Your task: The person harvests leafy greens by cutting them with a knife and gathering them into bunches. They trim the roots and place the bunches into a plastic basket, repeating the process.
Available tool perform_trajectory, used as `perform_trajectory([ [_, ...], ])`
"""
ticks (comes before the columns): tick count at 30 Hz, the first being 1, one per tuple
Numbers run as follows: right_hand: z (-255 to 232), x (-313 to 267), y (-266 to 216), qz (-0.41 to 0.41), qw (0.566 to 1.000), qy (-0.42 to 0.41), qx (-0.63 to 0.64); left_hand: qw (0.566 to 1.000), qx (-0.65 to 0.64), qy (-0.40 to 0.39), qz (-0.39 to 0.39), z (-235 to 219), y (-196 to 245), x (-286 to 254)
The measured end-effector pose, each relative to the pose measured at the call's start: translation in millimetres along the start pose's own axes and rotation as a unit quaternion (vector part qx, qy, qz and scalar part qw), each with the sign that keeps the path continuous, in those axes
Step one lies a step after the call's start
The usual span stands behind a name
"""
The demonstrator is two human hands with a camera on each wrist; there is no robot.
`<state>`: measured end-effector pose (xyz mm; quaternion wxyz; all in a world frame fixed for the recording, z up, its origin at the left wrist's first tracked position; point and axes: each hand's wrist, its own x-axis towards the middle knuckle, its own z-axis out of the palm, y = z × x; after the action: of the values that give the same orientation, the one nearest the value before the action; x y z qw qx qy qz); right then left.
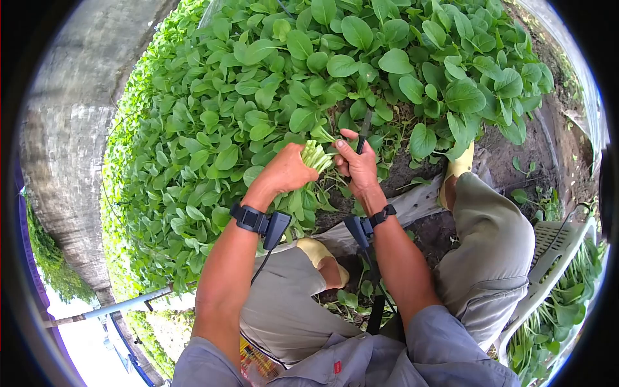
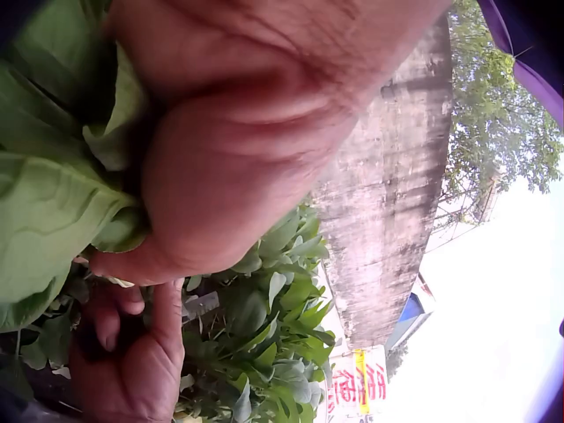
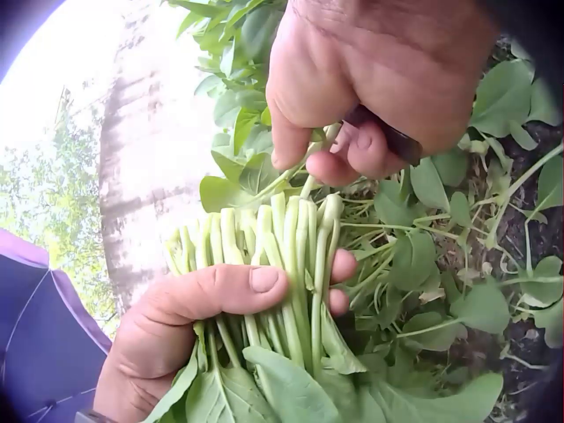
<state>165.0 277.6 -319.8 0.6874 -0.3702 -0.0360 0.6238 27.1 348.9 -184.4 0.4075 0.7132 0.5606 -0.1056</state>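
A bunch of cut leafy greens [image 1: 316,157] is gripped by the left hand [image 1: 287,171], thumb across the pale stems [image 3: 286,238] in the right wrist view and leaves hanging below. Close beside it, the right hand [image 1: 358,164] holds a knife [image 1: 366,124], blade pointing away from the body, its dark handle [image 3: 397,141] under the curled fingers. Thumb and finger of that hand also pinch a small leafy stem [image 3: 291,176] at the cut ends. The left wrist view has the left hand [image 2: 238,132] large in front, with the right hand [image 2: 132,361] below it.
Dense leafy plants [image 1: 193,142] fill the bed ahead and left, beside a grey concrete strip [image 1: 71,129]. Bare soil [image 1: 509,155] and plastic sheeting [image 1: 412,203] lie to the right. A pale crate [image 1: 548,258] stands by the right knee, with greens [image 1: 561,316] beside it.
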Motion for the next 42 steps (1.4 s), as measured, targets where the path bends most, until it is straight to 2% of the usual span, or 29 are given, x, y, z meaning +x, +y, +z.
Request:
perform_trajectory([
  [1,-4,2,-6,-0.007,0.997,0.015,-0.072,1.000,0.000,0.004,0.002,-2,2,-8],
  [2,-5,2,-11,-0.047,0.998,0.029,-0.042,1.000,-0.012,0.005,-0.002,-5,4,-17],
  [4,-17,8,-21,-0.085,0.987,0.117,-0.066,1.000,-0.023,0.010,-0.004,-9,2,-31],
  [5,-32,15,-22,-0.128,0.973,0.123,-0.148,0.997,-0.075,0.005,0.024,-11,-5,-35],
  [6,-37,15,-31,-0.134,0.973,0.120,-0.148,0.991,-0.126,-0.001,0.053,-14,-2,-42],
  [7,-42,13,-38,-0.216,0.936,0.074,-0.268,0.983,-0.174,-0.015,0.065,-17,0,-51],
  [8,-44,12,-41,-0.295,0.876,0.027,-0.382,0.982,-0.173,-0.011,0.070,-20,2,-58],
  [9,-23,-12,-66,-0.093,0.959,-0.044,-0.263,0.966,-0.243,-0.033,0.083,-24,3,-63],
  [10,-18,-19,-75,-0.018,0.975,-0.149,-0.165,0.944,-0.312,-0.056,0.096,-26,5,-69],
  [12,11,-44,-88,-0.015,0.974,-0.201,-0.104,0.934,-0.335,-0.060,0.106,-29,12,-77],
  [14,15,-42,-83,-0.038,0.969,-0.218,-0.109,0.918,-0.373,-0.080,0.106,-29,13,-78],
  [16,21,-43,-87,-0.012,0.974,-0.181,-0.135,0.920,-0.363,-0.086,0.123,-26,15,-80],
  [18,13,-37,-95,-0.035,0.974,-0.145,-0.168,0.933,-0.340,-0.042,0.109,-21,17,-83],
  [19,2,-27,-98,-0.191,0.909,-0.126,-0.349,0.946,-0.305,0.001,0.108,-19,18,-85],
  [20,-8,-17,-99,-0.334,0.787,-0.099,-0.508,0.947,-0.304,0.000,0.108,-20,20,-84],
  [21,-10,-16,-104,-0.287,0.792,-0.133,-0.522,0.966,-0.225,0.035,0.123,-22,24,-84],
  [22,-2,-24,-109,-0.285,0.794,-0.131,-0.521,0.978,-0.145,0.070,0.135,-24,29,-86],
  [24,20,-40,-115,-0.098,0.885,-0.222,-0.397,0.968,-0.178,0.098,0.149,-19,36,-83],
  [26,33,-46,-115,-0.084,0.888,-0.226,-0.391,0.947,-0.232,0.116,0.188,-17,34,-73],
  [31,31,-38,-105,-0.083,0.932,-0.205,-0.286,0.932,-0.308,0.069,0.179,-16,38,-63],
  [33,31,-38,-96,-0.063,0.956,-0.197,-0.206,0.903,-0.395,-0.018,0.166,-14,33,-52],
  [34,27,-37,-92,-0.062,0.957,-0.195,-0.207,0.903,-0.396,-0.019,0.165,-13,33,-47],
  [36,18,-29,-80,0.005,0.972,-0.164,-0.166,0.906,-0.403,-0.043,0.127,-10,34,-36],
  [37,6,-22,-68,0.042,0.981,-0.144,-0.124,0.945,-0.306,-0.029,0.112,-10,34,-31],
  [38,-8,-15,-58,0.045,0.981,-0.142,-0.125,0.944,-0.308,-0.030,0.110,-7,36,-23],
  [39,-20,-8,-52,0.042,0.965,-0.134,-0.220,0.986,-0.103,0.016,0.129,-2,48,-18],
  [40,-34,0,-43,0.040,0.941,-0.125,-0.312,0.982,0.108,0.062,0.141,1,54,-13],
  [41,-58,20,-17,0.027,0.884,-0.100,-0.456,0.965,0.142,0.099,0.196,11,38,1],
  [42,-58,23,-12,0.029,0.884,-0.100,-0.455,0.966,0.142,0.097,0.194,12,42,6],
])
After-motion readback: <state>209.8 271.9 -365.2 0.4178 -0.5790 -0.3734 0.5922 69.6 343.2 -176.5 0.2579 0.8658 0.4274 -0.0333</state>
